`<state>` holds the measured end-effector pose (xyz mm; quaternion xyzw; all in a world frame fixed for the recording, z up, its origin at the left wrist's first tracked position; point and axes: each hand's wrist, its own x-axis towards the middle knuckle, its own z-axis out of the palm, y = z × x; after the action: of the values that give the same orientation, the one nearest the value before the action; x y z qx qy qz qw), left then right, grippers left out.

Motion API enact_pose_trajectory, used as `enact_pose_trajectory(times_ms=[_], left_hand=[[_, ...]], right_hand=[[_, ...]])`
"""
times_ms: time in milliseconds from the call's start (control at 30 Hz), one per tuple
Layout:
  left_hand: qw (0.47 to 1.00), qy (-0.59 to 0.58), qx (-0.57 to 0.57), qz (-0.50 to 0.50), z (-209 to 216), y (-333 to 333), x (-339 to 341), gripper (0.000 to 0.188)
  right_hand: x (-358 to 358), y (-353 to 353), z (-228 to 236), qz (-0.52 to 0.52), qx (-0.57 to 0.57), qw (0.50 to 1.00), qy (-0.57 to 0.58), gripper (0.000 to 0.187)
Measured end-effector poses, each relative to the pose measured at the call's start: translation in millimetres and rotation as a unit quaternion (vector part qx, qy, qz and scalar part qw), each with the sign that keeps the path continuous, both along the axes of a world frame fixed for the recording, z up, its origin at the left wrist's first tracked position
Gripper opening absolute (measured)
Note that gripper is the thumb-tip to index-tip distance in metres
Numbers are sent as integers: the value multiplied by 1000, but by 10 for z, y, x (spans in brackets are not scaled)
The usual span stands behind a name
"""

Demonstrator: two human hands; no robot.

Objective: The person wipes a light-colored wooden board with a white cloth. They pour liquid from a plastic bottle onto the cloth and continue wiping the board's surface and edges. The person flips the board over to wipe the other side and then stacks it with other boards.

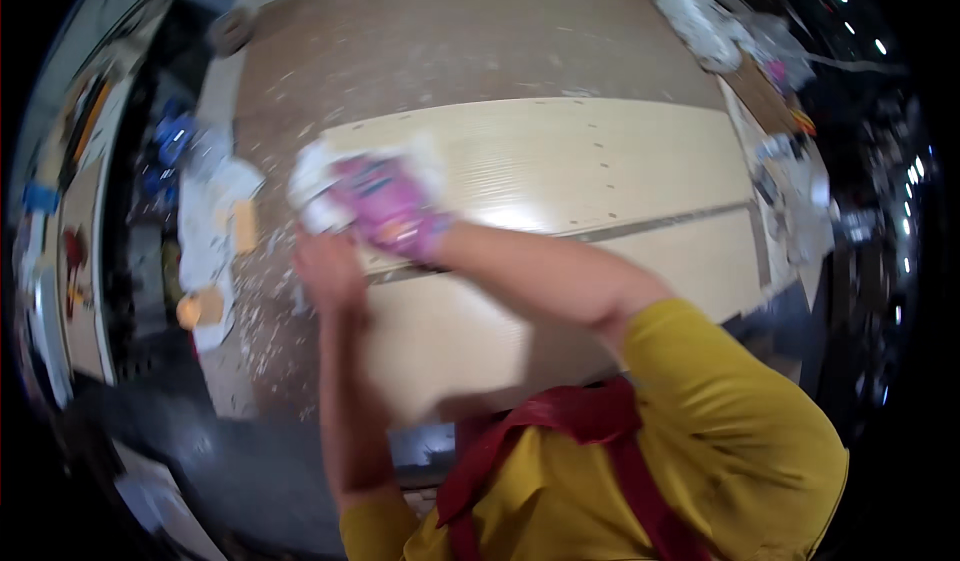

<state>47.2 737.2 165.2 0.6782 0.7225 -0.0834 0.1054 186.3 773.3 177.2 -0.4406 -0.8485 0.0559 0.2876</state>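
Note:
In a pink glove, my right hand (382,203) presses a bunched white cloth (314,183) onto the left end of a pale cream panel (520,166). The cloth sticks out around the glove and is smeared by motion. My bare left hand (333,269) is at the left edge of the panels, just below the cloth. Its fingers are blurred, so their grip does not show. A second pale panel (450,346) lies nearer to me, with a narrow dark gap between the two. The far panel has a glossy sheen and small dark marks.
A brown worktable (400,36) strewn with white flakes carries the panels. At its left edge lie white sheeting (205,231), an orange-tan block (245,226) and a tape roll (231,31). Plastic wrap (700,31) and small containers line the right side.

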Motion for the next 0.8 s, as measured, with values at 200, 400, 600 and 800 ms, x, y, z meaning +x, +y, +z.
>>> enact_pose_trajectory(times_ms=[200,400,600,800], left_hand=[[956,-180,229,-34,-154,-125,-175,46],[952,-196,231,-33,-96,-136,-106,45],[958,-146,234,-74,-266,21,-293,45],[954,-193,207,-99,-155,-70,-437,48]], right_hand=[[1205,49,-12,-128,6,992,10,36],[3746,-867,362,-520,1,849,-92,29],[1820,-1143,50,-110,-42,992,47,33],[3886,-1203,195,-350,-160,904,186,22]])
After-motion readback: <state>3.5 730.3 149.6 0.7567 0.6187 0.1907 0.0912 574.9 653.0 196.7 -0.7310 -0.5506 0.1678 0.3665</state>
